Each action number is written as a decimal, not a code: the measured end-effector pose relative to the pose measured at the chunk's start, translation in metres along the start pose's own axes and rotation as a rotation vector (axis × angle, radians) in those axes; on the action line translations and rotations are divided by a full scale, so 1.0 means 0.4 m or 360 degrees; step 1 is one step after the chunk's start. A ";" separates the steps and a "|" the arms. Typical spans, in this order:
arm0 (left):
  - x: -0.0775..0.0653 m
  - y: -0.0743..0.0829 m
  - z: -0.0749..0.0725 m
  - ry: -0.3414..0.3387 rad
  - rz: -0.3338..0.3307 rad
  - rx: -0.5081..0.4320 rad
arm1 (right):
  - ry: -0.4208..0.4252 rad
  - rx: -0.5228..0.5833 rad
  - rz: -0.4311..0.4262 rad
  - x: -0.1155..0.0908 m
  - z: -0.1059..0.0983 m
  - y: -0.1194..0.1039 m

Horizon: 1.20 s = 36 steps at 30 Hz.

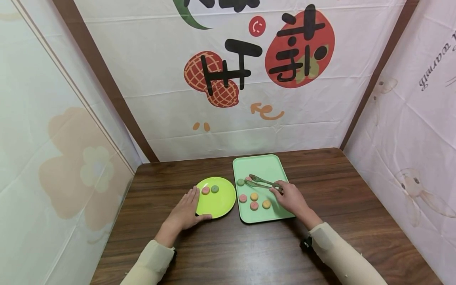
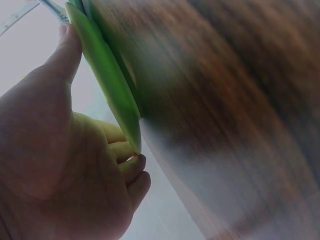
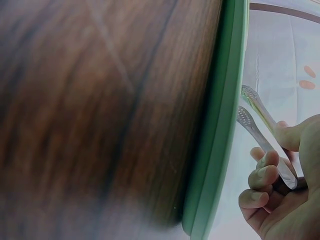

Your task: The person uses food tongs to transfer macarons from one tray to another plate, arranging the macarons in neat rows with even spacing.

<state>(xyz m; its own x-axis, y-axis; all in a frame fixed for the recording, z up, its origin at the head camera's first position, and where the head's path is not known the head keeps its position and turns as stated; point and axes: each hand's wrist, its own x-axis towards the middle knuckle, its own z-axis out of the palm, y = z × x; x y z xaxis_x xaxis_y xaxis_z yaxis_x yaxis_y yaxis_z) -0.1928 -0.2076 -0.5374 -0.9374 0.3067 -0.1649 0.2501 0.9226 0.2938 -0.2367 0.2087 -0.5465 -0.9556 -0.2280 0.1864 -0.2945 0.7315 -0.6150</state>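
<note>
Head view: right hand (image 1: 291, 197), right of lower centre, fingers gripping tongs (image 1: 264, 181), tips parted at pink macaron (image 1: 248, 179) on green tray (image 1: 261, 164). Left hand (image 1: 186, 209), lower centre-left: fingers extended, touching yellow-green plate (image 1: 221, 204) holding two macarons (image 1: 215, 189).

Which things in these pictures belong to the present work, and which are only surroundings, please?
Seem part of the work:
- tongs, held in the right hand
- green tray with macaron-like pieces
- yellow-green plate with two more, left hand at its edge

Only surroundings:
- wooden table, as support
- printed cloth walls
</note>
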 end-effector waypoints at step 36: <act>0.003 0.003 0.002 -0.0002 0.0002 -0.0011 | 0.0036 -0.0021 -0.0044 -0.004 -0.006 0.009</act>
<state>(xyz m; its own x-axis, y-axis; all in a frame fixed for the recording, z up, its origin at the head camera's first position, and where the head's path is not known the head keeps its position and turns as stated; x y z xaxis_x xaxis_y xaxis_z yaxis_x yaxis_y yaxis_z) -0.1933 -0.2060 -0.5380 -0.9368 0.3079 -0.1660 0.2494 0.9207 0.3003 -0.2361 0.2132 -0.5472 -0.9469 -0.2338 0.2209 -0.3209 0.7336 -0.5990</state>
